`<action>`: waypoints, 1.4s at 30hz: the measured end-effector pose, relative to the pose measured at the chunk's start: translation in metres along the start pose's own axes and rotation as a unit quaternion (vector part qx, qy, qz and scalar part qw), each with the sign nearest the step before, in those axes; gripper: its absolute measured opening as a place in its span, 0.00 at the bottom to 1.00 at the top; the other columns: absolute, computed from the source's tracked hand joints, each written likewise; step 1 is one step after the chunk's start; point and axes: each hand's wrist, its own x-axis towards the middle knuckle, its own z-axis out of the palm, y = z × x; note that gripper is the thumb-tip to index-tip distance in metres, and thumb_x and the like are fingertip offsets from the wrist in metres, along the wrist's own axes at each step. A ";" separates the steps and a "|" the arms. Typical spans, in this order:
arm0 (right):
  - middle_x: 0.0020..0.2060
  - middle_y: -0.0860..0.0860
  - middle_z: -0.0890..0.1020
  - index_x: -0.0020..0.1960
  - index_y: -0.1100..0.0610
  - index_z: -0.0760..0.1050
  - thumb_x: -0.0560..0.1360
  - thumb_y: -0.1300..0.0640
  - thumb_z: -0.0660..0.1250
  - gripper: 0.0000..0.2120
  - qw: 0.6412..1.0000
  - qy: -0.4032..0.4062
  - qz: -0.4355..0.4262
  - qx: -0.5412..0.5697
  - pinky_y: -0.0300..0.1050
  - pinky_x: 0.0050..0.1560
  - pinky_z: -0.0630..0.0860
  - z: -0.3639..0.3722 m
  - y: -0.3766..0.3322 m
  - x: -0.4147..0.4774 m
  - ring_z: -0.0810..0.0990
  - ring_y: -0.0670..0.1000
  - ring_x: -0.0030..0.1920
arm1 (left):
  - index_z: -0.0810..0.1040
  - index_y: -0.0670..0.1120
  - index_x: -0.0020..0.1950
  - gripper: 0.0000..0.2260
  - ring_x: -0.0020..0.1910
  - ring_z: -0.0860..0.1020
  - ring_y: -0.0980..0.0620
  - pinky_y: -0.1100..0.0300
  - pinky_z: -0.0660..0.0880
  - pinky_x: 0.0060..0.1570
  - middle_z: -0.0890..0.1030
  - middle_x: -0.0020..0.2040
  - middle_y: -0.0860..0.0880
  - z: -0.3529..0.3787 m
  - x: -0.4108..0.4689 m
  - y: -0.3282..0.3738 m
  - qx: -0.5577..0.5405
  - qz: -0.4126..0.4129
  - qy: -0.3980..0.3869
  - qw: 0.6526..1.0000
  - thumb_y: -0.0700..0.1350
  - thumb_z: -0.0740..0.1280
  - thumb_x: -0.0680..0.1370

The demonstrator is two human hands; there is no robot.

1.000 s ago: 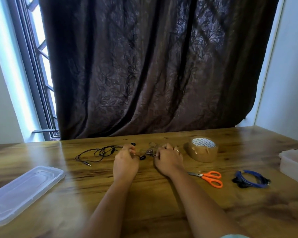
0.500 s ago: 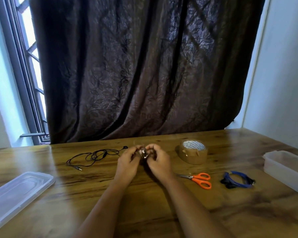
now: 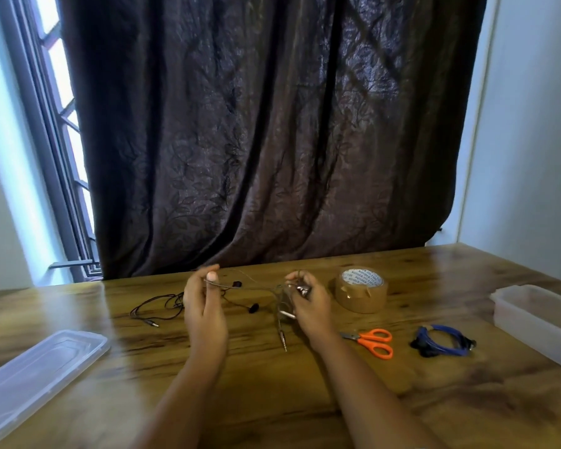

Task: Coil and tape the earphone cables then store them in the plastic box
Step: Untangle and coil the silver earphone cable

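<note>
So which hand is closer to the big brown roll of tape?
The right. The right hand holds a thin earphone cable just left of the brown round roll of packing tape, apart from it. The left hand pinches that cable farther left.

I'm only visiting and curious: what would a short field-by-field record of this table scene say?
Left hand: pinches thin earphone cable
Right hand: holds that cable's gathered end, plug dangling below
Black earphones: loose on table, left of hands
Blue earphones: bundled, right of scissors
Tape roll: flat on table, behind scissors
Plastic box: open, far right
Lid: far left, on table
</note>
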 end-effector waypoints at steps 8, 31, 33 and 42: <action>0.38 0.52 0.83 0.50 0.55 0.73 0.78 0.64 0.62 0.06 0.972 -0.086 0.134 0.175 0.36 0.30 0.74 0.004 -0.019 -0.003 0.81 0.47 0.33 | 0.78 0.51 0.53 0.20 0.60 0.69 0.58 0.67 0.65 0.60 0.72 0.60 0.56 -0.023 0.004 -0.013 0.291 0.086 -0.117 0.946 0.28 0.58 0.75; 0.60 0.58 0.78 0.66 0.57 0.74 0.73 0.76 0.50 0.28 0.894 -0.294 0.178 0.288 0.44 0.46 0.81 0.008 -0.032 -0.001 0.80 0.54 0.53 | 0.70 0.59 0.65 0.26 0.61 0.71 0.60 0.53 0.72 0.63 0.71 0.64 0.55 -0.001 0.006 -0.021 0.103 0.041 -0.218 0.970 0.36 0.64 0.72; 0.58 0.56 0.80 0.64 0.57 0.75 0.74 0.77 0.54 0.26 0.906 -0.273 0.164 0.278 0.43 0.47 0.81 0.011 -0.033 -0.001 0.82 0.53 0.53 | 0.74 0.58 0.60 0.19 0.62 0.69 0.61 0.53 0.69 0.65 0.71 0.61 0.56 -0.001 0.007 -0.023 0.107 0.044 -0.203 0.972 0.47 0.62 0.70; 0.39 0.53 0.82 0.50 0.60 0.75 0.78 0.65 0.63 0.03 0.958 -0.188 0.122 0.178 0.40 0.39 0.81 0.013 -0.030 0.001 0.82 0.45 0.38 | 0.75 0.60 0.50 0.10 0.61 0.69 0.53 0.54 0.69 0.61 0.72 0.55 0.57 0.001 0.010 -0.026 0.165 0.071 -0.153 0.972 0.48 0.71 0.73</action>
